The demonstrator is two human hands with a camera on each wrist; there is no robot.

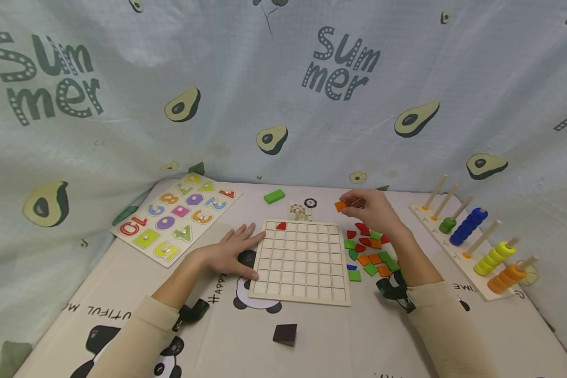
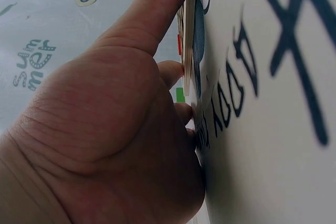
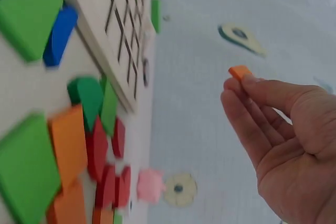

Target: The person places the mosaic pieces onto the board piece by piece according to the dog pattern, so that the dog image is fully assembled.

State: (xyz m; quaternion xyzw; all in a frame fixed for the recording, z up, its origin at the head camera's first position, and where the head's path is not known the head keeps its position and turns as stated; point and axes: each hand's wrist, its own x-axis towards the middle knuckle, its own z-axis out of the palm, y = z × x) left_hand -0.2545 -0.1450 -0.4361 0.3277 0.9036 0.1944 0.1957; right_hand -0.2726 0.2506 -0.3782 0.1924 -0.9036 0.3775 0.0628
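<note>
Beige sleeves lie nearest in the head view; the left hand is spread, thumb and forefinger touching a pale wooden grid board whose sides run forward, while the right hand, ahead and to its right, pinches a small flat orange tile. Left wrist view: the palm stands beside the board's edge. Right wrist view: thumb and fingertips hold the tile, pointing outward from the hand; long axis unclear.

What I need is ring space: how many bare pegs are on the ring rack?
3: one peg at the far end of the rack, a second peg next to it, and a third peg between the blue stack and the yellow stack.
</note>
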